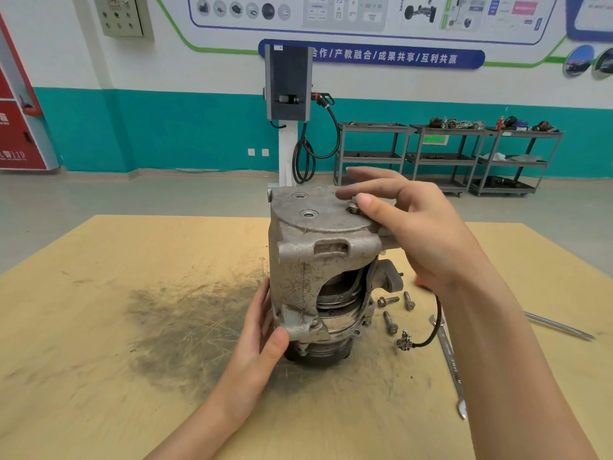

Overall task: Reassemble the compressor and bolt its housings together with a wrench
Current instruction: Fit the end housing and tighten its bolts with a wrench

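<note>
A grey, corroded compressor (315,270) stands on end at the middle of the table, its upper housing sitting over the ribbed lower body with a gap showing between them. My left hand (265,330) grips its lower left side, thumb on a mounting lug. My right hand (408,220) rests on the top right of the housing, thumb and forefinger pinching a bolt head (352,207). Three loose bolts (391,322) lie on the table right of the compressor. A combination wrench (449,360) lies beyond them.
The work surface is a yellow wooden table (132,410) with a dark greasy smear left of the compressor. A black cable with a connector (405,341) trails at the right. A metal rod (557,325) lies at far right. Shelving carts (447,157) and a charging post (288,94) stand behind.
</note>
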`<state>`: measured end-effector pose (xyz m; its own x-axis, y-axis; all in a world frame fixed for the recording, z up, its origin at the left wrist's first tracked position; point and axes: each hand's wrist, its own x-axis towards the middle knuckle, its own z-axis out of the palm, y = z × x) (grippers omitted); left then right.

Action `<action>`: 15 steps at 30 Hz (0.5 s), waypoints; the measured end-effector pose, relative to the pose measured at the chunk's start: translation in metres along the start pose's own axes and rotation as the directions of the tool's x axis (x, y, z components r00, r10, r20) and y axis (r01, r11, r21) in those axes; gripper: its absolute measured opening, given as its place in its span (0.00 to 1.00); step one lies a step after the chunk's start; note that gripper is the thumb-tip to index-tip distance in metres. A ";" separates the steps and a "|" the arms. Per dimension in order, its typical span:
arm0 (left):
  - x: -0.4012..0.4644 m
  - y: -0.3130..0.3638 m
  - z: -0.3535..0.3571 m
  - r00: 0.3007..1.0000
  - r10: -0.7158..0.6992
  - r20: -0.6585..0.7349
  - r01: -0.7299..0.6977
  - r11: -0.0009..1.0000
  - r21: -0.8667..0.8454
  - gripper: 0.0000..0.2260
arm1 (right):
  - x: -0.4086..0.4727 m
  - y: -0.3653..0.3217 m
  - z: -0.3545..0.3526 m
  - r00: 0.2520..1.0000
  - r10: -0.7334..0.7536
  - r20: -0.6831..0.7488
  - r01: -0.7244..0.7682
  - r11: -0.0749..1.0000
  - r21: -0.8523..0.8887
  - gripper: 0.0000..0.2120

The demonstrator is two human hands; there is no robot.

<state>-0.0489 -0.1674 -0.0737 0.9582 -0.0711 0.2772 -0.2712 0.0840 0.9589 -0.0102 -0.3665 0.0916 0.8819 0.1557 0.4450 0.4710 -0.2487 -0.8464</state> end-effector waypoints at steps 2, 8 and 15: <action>0.000 -0.001 0.000 1.000 0.001 0.003 -0.001 1.000 0.002 0.48 | 0.000 0.000 0.001 1.000 0.014 -0.013 -0.013 0.999 0.040 0.07; 0.000 0.000 0.000 1.000 0.002 0.001 -0.002 1.000 0.000 0.49 | 0.001 0.002 0.010 0.984 0.007 -0.178 -0.001 1.000 0.031 0.11; -0.001 0.002 0.002 1.000 0.001 0.000 -0.001 1.000 -0.015 0.50 | 0.000 0.002 0.002 0.999 0.011 -0.034 -0.009 0.999 0.047 0.05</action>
<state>-0.0503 -0.1689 -0.0717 0.9578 -0.0713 0.2784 -0.2710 0.0985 0.9575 -0.0094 -0.3649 0.0896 0.8870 0.1203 0.4458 0.4616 -0.2046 -0.8632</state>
